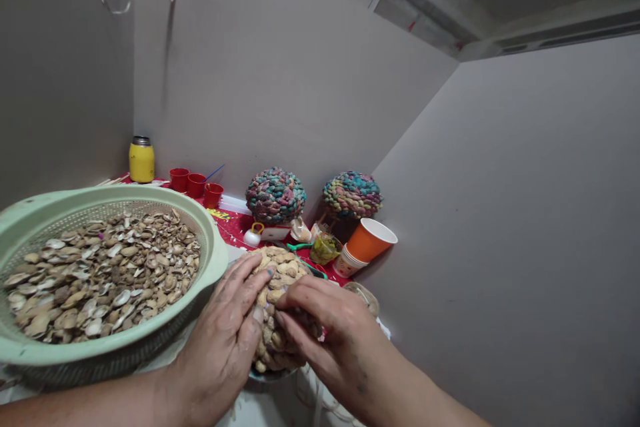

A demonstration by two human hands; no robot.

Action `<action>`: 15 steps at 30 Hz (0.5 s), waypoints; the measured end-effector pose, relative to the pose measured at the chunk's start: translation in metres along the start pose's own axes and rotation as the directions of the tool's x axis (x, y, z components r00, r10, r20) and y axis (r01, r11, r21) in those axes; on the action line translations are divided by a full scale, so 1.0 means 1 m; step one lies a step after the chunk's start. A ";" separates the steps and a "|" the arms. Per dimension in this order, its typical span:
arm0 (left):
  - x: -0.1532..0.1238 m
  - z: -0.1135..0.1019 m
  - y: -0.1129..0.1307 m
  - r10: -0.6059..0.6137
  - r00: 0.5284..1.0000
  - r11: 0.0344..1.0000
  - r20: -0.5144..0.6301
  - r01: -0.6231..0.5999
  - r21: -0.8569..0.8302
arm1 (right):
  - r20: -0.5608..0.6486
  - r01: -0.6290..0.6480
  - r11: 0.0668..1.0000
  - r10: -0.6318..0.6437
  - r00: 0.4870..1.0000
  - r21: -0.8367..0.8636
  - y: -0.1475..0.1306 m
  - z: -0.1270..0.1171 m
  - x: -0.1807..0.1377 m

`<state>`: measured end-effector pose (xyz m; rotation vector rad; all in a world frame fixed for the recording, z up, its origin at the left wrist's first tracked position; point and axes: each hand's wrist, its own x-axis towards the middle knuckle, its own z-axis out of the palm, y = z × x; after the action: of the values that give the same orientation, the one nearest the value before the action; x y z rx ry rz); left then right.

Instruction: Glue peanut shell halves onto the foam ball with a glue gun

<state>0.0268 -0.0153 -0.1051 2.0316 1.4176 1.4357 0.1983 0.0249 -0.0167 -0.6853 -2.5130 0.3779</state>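
A round ball covered with tan peanut shells (285,265) sits low in the middle, above a dark rim. My left hand (227,323) curves along its left side, fingers and thumb laid over the shells, gripping it. From the right, my right hand (335,323) comes in with thumb and forefinger pinched together at the ball's front. What lies between those fingertips is hidden. Left of my hands, a pale green colander (216,240) holds many loose, mostly halved shells (120,273).
Against the wall stand two multicoloured shell-covered balls (276,195), several red cups (195,185) and a yellow bottle (142,160). An orange paper cup (371,240) leans beside stacked paper cups (349,262). Green-handled scissors (299,247) lie near a crumpled bag (325,249).
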 end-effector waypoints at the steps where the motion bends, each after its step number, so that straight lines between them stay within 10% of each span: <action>1: 0.000 0.000 0.000 0.001 1.000 1.000 -0.006 -0.001 -0.003 | -0.003 0.008 1.000 -0.008 1.000 -0.005 0.000 0.000 0.000; 15: -0.001 -0.002 0.000 -0.041 0.998 0.999 0.039 0.042 -0.023 | -0.169 0.112 0.993 -0.104 0.980 0.036 0.000 -0.017 -0.008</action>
<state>0.0248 -0.0167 -0.1051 1.9924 1.4116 1.3832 0.2133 0.0227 -0.0050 -0.5365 -2.3635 0.3237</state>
